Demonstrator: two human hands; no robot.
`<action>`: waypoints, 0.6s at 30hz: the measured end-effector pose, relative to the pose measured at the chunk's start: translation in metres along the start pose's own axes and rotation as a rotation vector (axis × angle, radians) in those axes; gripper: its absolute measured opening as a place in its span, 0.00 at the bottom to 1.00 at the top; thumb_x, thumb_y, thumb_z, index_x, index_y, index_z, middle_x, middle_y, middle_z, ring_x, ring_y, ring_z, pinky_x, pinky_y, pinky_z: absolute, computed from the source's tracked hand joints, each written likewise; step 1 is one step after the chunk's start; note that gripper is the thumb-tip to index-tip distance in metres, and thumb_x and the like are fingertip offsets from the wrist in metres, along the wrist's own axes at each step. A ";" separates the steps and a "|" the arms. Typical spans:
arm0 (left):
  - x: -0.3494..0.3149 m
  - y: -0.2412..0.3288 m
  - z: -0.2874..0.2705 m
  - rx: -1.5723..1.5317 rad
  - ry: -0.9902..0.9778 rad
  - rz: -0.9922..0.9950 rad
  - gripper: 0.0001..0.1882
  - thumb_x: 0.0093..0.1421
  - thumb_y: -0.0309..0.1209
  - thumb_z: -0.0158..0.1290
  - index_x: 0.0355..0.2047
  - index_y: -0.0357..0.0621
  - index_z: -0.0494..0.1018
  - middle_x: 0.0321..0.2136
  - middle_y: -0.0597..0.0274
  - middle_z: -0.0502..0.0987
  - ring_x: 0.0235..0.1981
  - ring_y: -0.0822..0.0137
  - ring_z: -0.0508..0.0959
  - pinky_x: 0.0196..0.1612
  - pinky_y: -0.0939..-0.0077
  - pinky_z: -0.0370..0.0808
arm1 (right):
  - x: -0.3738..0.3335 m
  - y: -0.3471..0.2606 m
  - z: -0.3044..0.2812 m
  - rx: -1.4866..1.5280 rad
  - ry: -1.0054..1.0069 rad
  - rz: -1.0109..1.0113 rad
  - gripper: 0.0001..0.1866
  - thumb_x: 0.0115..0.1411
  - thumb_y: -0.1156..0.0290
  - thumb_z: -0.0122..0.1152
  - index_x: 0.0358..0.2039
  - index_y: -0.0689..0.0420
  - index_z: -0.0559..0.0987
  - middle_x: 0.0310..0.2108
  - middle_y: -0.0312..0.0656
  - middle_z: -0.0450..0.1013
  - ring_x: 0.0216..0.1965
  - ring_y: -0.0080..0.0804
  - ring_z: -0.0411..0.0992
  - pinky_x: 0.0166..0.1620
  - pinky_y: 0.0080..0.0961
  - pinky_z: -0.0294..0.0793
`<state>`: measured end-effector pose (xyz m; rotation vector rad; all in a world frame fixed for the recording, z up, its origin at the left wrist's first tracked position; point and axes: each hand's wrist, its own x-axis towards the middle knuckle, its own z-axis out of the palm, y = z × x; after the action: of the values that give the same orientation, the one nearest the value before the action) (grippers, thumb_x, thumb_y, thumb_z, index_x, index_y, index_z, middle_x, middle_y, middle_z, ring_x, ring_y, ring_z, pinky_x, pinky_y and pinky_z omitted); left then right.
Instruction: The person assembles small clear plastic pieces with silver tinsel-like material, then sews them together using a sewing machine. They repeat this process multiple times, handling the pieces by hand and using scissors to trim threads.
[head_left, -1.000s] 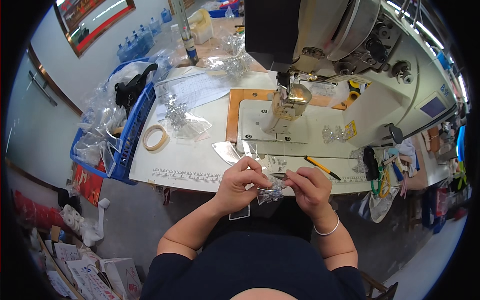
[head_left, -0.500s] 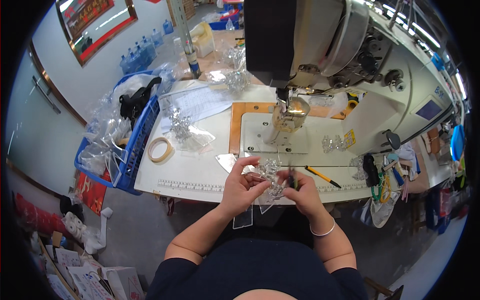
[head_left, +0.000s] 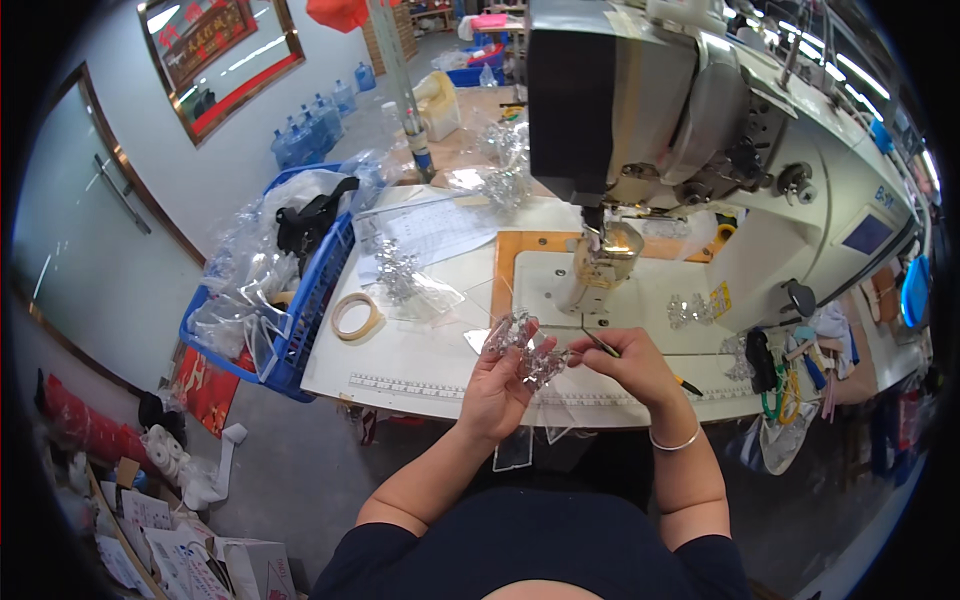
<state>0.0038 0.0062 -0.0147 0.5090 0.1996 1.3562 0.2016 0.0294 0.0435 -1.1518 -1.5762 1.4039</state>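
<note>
My left hand (head_left: 497,395) is closed around a bunch of shiny, silvery clear pieces (head_left: 541,368) at the table's front edge. Clear plastic strips (head_left: 514,449) hang below it. At the bunch's right side, my right hand (head_left: 635,365) pinches with thumb and forefinger; whether a thread lies between them is too small to make out. That hand also holds a slim dark pointed tool (head_left: 602,343), its tip toward the sewing machine. Just beyond both hands stands the machine's post bed (head_left: 598,268), under the needle area. A yellow-and-black pen (head_left: 687,385) is partly covered by my right hand.
Left on the white table (head_left: 330,350) lie a tape roll (head_left: 357,317), a paper sheet (head_left: 440,228) and another silvery bunch (head_left: 396,270). A blue basket (head_left: 318,305) adjoins the left edge. The sewing machine head (head_left: 640,110) overhangs the table. Hand tools (head_left: 775,370) crowd the right.
The view has shifted, so the scene sits farther right and lower. My left hand has turned, palm more upward, under the silvery bunch. The dark tool now points away from me.
</note>
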 end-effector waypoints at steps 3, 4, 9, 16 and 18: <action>0.002 0.002 -0.007 -0.052 0.080 0.003 0.20 0.66 0.29 0.40 0.58 0.60 0.60 0.57 0.66 0.65 0.58 0.57 0.65 0.59 0.52 0.66 | -0.004 0.011 -0.005 -0.046 0.002 0.041 0.12 0.51 0.70 0.66 0.34 0.62 0.81 0.28 0.38 0.77 0.31 0.18 0.71 0.37 0.17 0.70; 0.003 0.002 -0.008 -0.087 0.102 0.000 0.20 0.66 0.29 0.39 0.58 0.60 0.61 0.57 0.67 0.65 0.58 0.58 0.65 0.59 0.53 0.66 | -0.004 0.011 -0.003 -0.018 0.012 0.023 0.11 0.51 0.70 0.66 0.33 0.63 0.81 0.27 0.38 0.77 0.31 0.18 0.71 0.37 0.17 0.70; 0.003 -0.001 -0.012 -0.062 0.112 0.046 0.20 0.66 0.29 0.39 0.58 0.61 0.60 0.57 0.68 0.65 0.58 0.59 0.66 0.59 0.55 0.66 | -0.005 0.010 0.003 0.065 0.054 0.015 0.10 0.51 0.71 0.65 0.32 0.63 0.81 0.26 0.37 0.77 0.30 0.18 0.71 0.37 0.17 0.69; 0.000 0.002 -0.016 -0.042 0.123 0.063 0.21 0.66 0.28 0.40 0.59 0.59 0.59 0.54 0.64 0.68 0.55 0.57 0.68 0.55 0.58 0.71 | -0.004 0.023 0.012 0.081 0.069 0.045 0.10 0.51 0.71 0.65 0.32 0.64 0.81 0.25 0.37 0.77 0.30 0.19 0.71 0.37 0.17 0.68; -0.002 0.007 -0.015 -0.024 0.138 0.099 0.22 0.66 0.26 0.41 0.60 0.55 0.58 0.53 0.61 0.69 0.53 0.57 0.70 0.52 0.60 0.73 | -0.002 0.025 0.016 0.045 0.073 0.042 0.11 0.51 0.70 0.65 0.32 0.64 0.80 0.25 0.37 0.77 0.29 0.19 0.71 0.36 0.16 0.68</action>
<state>-0.0086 0.0088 -0.0249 0.4100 0.2736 1.4899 0.1914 0.0227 0.0166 -1.2021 -1.4702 1.4024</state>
